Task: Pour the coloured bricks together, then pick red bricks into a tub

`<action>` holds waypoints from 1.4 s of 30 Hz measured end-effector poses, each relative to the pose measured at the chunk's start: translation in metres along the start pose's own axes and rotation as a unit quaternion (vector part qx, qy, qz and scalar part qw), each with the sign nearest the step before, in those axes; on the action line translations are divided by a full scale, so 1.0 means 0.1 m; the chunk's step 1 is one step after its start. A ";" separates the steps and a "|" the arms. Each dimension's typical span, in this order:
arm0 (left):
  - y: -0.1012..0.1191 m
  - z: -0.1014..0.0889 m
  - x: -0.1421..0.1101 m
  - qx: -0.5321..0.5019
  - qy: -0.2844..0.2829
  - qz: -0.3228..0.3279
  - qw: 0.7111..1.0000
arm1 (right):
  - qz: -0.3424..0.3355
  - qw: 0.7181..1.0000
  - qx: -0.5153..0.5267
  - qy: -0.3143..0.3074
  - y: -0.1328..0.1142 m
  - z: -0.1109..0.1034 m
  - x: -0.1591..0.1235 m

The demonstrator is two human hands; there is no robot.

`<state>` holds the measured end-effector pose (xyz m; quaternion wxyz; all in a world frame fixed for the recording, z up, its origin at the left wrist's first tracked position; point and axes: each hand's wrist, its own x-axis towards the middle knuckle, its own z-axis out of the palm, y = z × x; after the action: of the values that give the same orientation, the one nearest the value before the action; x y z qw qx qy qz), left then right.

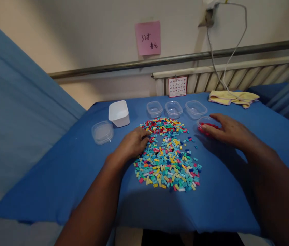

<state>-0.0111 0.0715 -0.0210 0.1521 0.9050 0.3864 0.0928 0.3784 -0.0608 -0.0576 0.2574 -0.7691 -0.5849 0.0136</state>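
Small multicoloured toy building bricks [170, 164] lie in a wide, loose heap, with a denser part at its far end. At the heap's left edge is my left hand [135, 140], fingers curled in among the bricks; whatever they pinch is too small to make out. My right hand [227, 131] grips a clear plastic container [200, 122] to the right of the heap, thumb on the near side and fingers over the far rim. Red bricks [208, 125] fill part of that container, and the hand hides some of it.
Behind the heap stand three clear containers [174, 109]. A white tub [119, 114] and stacked clear lids [102, 132] sit at left. A yellow cloth [232, 98] lies at the back right, under a hanging cable [212, 58]. Blue curtain [18, 102] borders the left side.
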 end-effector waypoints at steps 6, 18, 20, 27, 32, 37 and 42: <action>0.05 0.12 -0.02 0.046 0.000 0.050 0.998 | -0.063 0.993 0.013 0.095 -0.39 0.07 -0.08; 0.30 -0.06 -0.06 -0.251 0.099 -0.083 0.959 | -0.053 0.903 0.390 -0.172 -1.35 0.35 -0.37; 0.35 -0.14 -0.10 -0.308 0.051 -0.077 0.947 | -0.023 0.869 0.449 -0.208 -1.36 0.36 -0.33; 0.29 -0.14 -0.11 -0.205 -0.004 -0.062 0.977 | 0.004 0.840 0.481 -0.251 -1.31 0.35 -0.30; 0.12 0.05 -0.05 -0.014 -0.007 0.006 1.000 | 0.000 0.885 0.436 -0.161 -1.21 0.40 -0.25; 0.08 0.08 -0.05 0.047 -0.025 0.017 0.998 | 0.003 0.886 0.444 -0.135 -1.23 0.41 -0.25; 0.14 0.08 -0.04 0.060 -0.026 -0.006 0.998 | -0.015 0.887 0.437 -0.151 -1.23 0.50 -0.32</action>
<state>-0.0019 0.0576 -0.0241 0.1082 0.9124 0.3923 0.0451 0.2429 -0.0480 -0.0589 0.4761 -0.5585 -0.5634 0.3795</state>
